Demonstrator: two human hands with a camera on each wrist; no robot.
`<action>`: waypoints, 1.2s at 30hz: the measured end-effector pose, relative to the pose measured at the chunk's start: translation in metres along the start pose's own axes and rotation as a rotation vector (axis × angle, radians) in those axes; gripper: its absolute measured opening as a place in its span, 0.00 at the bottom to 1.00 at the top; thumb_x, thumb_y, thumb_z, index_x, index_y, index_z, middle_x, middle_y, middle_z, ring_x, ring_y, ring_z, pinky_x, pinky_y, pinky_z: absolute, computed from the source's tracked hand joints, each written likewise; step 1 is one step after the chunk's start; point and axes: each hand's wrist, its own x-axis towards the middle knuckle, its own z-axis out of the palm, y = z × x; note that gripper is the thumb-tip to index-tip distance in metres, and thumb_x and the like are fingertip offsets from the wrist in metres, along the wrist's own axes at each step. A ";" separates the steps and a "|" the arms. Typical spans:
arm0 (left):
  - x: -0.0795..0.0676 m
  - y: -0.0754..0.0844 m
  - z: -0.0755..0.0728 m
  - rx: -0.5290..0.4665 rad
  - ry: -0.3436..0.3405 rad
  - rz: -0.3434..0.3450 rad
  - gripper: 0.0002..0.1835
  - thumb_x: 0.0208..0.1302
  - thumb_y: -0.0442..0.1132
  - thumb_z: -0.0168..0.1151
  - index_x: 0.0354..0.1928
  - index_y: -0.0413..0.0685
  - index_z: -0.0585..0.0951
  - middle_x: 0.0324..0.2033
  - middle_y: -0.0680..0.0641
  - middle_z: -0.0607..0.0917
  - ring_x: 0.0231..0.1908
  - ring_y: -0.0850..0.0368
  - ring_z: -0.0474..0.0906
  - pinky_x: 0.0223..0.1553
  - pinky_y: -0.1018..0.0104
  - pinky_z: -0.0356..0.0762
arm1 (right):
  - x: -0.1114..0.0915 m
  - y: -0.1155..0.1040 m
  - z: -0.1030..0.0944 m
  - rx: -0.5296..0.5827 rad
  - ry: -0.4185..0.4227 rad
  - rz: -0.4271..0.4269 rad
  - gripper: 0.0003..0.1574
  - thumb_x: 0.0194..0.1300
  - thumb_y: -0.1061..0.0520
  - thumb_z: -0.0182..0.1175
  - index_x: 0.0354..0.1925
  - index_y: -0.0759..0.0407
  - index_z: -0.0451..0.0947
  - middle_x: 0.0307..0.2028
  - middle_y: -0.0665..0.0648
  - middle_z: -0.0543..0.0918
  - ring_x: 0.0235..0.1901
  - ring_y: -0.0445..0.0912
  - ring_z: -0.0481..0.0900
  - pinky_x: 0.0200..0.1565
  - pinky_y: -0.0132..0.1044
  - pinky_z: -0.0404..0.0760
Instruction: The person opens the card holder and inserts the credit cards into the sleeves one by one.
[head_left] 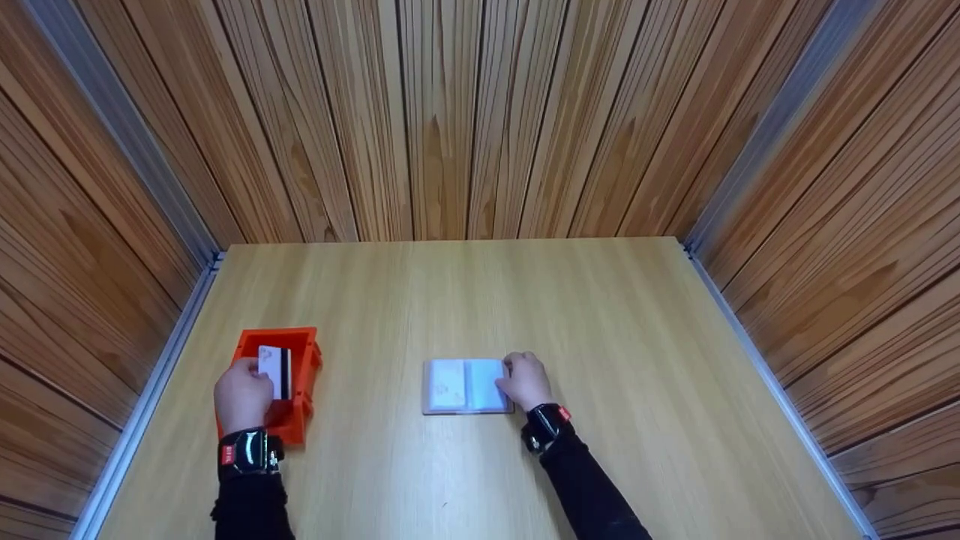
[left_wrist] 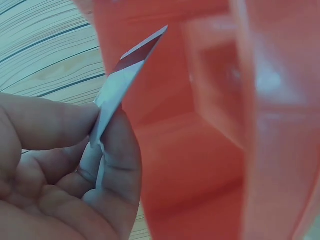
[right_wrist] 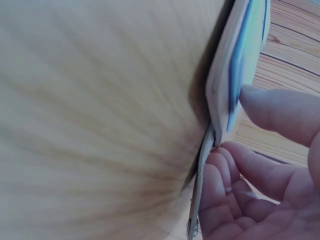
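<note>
Over the orange bin (head_left: 298,431) at the left, my left hand (head_left: 244,397) pinches a white card (head_left: 275,371) with a dark stripe. The left wrist view shows the card (left_wrist: 120,82) tilted between thumb and fingers, in front of the bin's inside. On the table's middle lies an open card holder (head_left: 466,386), with a whitish left half and a light blue right half. My right hand (head_left: 527,381) grips its right edge. In the right wrist view, the thumb (right_wrist: 275,110) lies on the holder's face and the other fingers are at its edge.
The light wooden table (head_left: 450,300) carries the bin and the card holder. Wood-plank walls (head_left: 442,120) stand at the back and both sides, with metal rails (head_left: 780,397) along the table's side edges.
</note>
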 end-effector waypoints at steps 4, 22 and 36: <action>-0.003 0.004 -0.004 -0.021 0.032 0.029 0.22 0.73 0.30 0.45 0.66 0.28 0.66 0.58 0.28 0.72 0.53 0.34 0.67 0.60 0.37 0.63 | 0.000 0.000 0.001 -0.004 -0.006 0.009 0.24 0.52 0.61 0.72 0.47 0.70 0.80 0.41 0.63 0.78 0.44 0.57 0.77 0.50 0.49 0.75; -0.016 0.023 -0.015 -0.179 0.122 0.056 0.23 0.74 0.32 0.47 0.69 0.33 0.66 0.59 0.31 0.74 0.56 0.36 0.70 0.59 0.42 0.69 | 0.000 0.001 0.002 -0.003 -0.003 0.002 0.24 0.52 0.61 0.71 0.47 0.71 0.79 0.41 0.64 0.78 0.45 0.57 0.77 0.50 0.50 0.75; -0.027 0.040 -0.008 -0.225 0.203 0.150 0.21 0.73 0.32 0.49 0.65 0.34 0.71 0.54 0.33 0.77 0.52 0.40 0.72 0.55 0.47 0.71 | -0.001 -0.001 0.000 -0.010 -0.008 0.002 0.26 0.52 0.60 0.72 0.48 0.71 0.80 0.42 0.65 0.78 0.44 0.58 0.77 0.50 0.51 0.76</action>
